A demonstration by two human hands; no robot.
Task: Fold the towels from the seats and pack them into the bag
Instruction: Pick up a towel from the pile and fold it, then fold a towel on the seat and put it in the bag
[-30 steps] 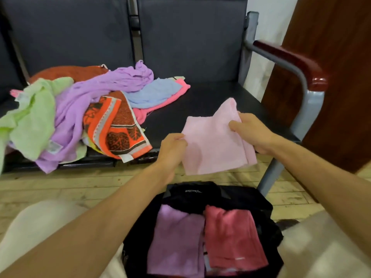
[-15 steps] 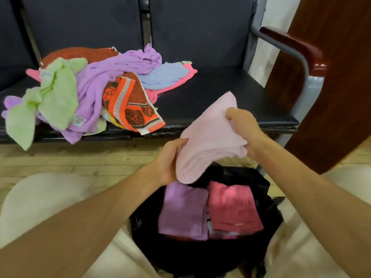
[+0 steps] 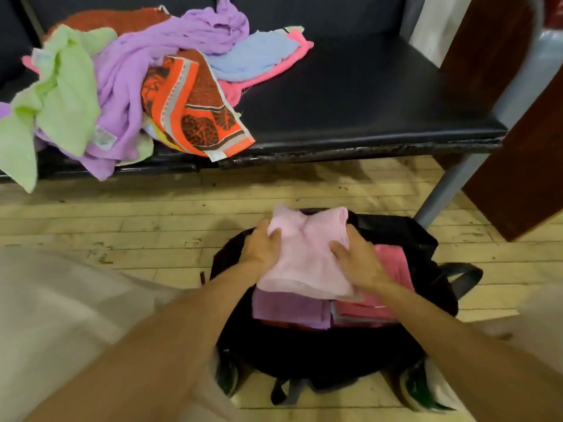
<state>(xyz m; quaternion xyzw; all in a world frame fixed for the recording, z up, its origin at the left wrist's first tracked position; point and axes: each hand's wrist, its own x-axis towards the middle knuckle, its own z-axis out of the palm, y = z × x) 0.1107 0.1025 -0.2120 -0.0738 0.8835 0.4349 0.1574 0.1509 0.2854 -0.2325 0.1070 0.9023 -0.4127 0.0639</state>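
Pale pink towel (image 3: 304,260), folded, lies on top of the contents of the open black bag (image 3: 304,354) on the floor between my feet. My left hand (image 3: 263,248) clasps the towel's left edge, fingers curled onto the cloth. My right hand (image 3: 358,263) presses flat on the towel's right side, fingers spread and pointing toward the left hand. Under the pink towel, a folded purple towel (image 3: 289,310) fills the left half of the bag, and a folded deep-pink towel (image 3: 393,269) fills the right half; the two lie side by side, edges touching. A dark strap (image 3: 466,275) loops out from the bag's right side. My shoes (image 3: 420,388) show at the bag's near edge, partly hidden by it.

Beyond the bag, across a strip of wooden plank floor (image 3: 152,226), stand the black seats (image 3: 350,95). A loose heap of unfolded towels sits on their left part: a light green towel (image 3: 67,95) hanging over the front edge, a large lilac towel (image 3: 128,71) across the middle, an orange patterned towel (image 3: 195,114) at the front, a light blue cloth (image 3: 253,53) over a bright pink one (image 3: 274,68) at the right, and a rust-red towel (image 3: 115,19) at the back. The right part of the seats is bare. A grey metal leg (image 3: 441,193) slants down at the right, beside a dark wooden panel (image 3: 524,147).
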